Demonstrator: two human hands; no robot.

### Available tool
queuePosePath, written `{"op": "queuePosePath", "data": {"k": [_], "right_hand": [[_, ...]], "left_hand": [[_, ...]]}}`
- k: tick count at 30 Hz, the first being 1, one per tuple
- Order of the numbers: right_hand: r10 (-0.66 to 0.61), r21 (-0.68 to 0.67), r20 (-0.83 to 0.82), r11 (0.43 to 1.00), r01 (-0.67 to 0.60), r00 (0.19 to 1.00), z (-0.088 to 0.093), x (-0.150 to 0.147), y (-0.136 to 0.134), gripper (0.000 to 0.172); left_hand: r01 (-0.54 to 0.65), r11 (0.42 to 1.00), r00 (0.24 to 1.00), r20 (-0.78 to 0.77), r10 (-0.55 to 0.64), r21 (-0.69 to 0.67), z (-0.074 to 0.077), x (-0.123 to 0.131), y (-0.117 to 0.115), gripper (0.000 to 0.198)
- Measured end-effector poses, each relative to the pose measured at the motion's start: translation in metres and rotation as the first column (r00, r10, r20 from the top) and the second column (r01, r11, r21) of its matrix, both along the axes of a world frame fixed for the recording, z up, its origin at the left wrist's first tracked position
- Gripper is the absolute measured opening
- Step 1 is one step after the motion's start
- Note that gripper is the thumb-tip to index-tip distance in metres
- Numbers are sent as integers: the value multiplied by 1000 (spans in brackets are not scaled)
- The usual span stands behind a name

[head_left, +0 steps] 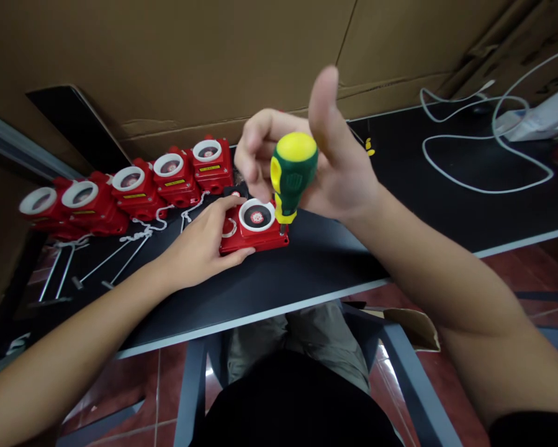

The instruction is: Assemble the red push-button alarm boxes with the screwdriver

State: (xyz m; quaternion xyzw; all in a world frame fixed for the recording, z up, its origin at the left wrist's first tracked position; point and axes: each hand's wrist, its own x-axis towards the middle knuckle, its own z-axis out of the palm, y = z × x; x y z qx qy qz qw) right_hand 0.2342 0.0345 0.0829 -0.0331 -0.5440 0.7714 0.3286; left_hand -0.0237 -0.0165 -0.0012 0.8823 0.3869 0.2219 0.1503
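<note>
A red box with a white ring on top [255, 228] lies on the black table [306, 267] in front of me. My left hand [202, 242] grips its left side, thumb along the front edge. A stubby green and yellow screwdriver [292, 177] stands upright with its tip at the box's right rear corner. My right hand [306, 155] is around the screwdriver's handle, thumb raised and fingers curled loosely, so the handle shows between them.
A row of several identical red boxes [134, 186] runs along the back left, with white cords and metal pins [120, 248] trailing from them. White cable [483, 155] loops at the right. Cardboard [213, 62] walls the back. Small yellow pieces [369, 147] lie behind my right hand.
</note>
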Motion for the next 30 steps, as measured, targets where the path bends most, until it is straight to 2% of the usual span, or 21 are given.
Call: {"op": "queuePosePath", "data": {"k": [6, 11, 17, 23, 26, 30], "right_hand": [[209, -12, -27, 978, -209, 978, -2, -6, 1, 81], [295, 75, 22, 952, -296, 955, -8, 5, 1, 78], [173, 147, 5, 974, -172, 985, -14, 4, -1, 78], [50, 174, -15, 984, -47, 999, -20, 3, -4, 71], [-1, 157, -7, 988, 2, 1000, -20, 4, -7, 68], [-40, 108, -17, 993, 42, 999, -21, 3, -10, 60]], "left_hand": [[0, 999, 1000, -21, -1, -36, 0, 1, 2, 76], [3, 1000, 1000, -10, -3, -13, 2, 2, 0, 76], [15, 1000, 1000, -21, -15, 10, 0, 0, 0, 76], [7, 1000, 1000, -15, -8, -18, 2, 1, -1, 78], [13, 999, 1000, -18, -14, -46, 3, 1, -1, 84], [8, 999, 1000, -12, -8, -32, 2, 0, -1, 79]]}}
